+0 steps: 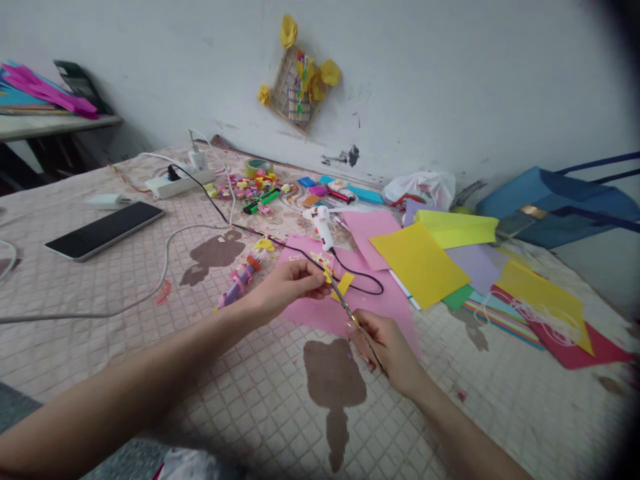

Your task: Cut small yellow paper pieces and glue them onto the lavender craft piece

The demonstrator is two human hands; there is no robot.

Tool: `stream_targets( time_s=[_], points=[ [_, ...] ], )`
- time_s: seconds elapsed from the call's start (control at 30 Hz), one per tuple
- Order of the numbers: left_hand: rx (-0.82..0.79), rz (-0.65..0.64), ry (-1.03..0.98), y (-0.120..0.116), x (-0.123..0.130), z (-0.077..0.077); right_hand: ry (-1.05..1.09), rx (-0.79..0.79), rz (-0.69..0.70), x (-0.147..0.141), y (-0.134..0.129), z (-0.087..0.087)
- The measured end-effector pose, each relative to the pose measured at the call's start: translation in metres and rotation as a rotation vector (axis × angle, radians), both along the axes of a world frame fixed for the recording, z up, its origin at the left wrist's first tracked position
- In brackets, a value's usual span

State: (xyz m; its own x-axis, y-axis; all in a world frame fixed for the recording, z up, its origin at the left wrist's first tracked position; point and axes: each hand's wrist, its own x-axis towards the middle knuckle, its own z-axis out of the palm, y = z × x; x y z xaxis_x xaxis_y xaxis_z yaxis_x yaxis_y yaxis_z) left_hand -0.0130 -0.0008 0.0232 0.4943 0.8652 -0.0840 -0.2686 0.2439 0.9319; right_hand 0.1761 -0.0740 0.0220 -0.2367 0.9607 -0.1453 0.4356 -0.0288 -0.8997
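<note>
My left hand [300,285] is closed, its thumb and fingers pinching a small yellow piece [328,274] that looks like paper or felt. In my right hand [385,343] is a pair of scissors [344,303], seen nearly edge-on; the blades reach up to the yellow piece by my left fingertips. Whether they cut into it I cannot tell. Below lies a pink sheet [305,310] with a yellow strip [345,285] on it. A white glue gun [321,225] lies just beyond my hands. Left of my left hand is a purple stick [237,283] with pink and orange bits.
A black phone [106,230] and a power strip [180,182] lie at the left, with cables crossing the table. Coloured scraps [245,185] and a green cutter [261,201] are at the back. Yellow sheets [420,263] and a blue bag [555,207] are at the right.
</note>
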Motion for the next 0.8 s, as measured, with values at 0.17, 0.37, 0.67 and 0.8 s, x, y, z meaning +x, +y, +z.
stream_targets(
  time_s=[0.17,0.37,0.67,0.8],
  points=[
    [0.002,0.002,0.014,0.0008,-0.0005,-0.0006,-0.042,0.030,0.007,0.0018,0.0001,-0.0003],
    [0.011,-0.005,0.009,0.0021,-0.0011,-0.0019,-0.063,0.041,0.010,0.0025,0.0006,0.0001],
    [-0.032,0.021,-0.066,-0.0033,0.0029,0.0009,0.006,0.006,-0.007,0.0018,-0.0009,-0.0030],
    [-0.049,0.034,-0.076,-0.0073,0.0049,0.0041,0.049,-0.030,-0.021,0.0020,-0.0018,-0.0057]
  ],
)
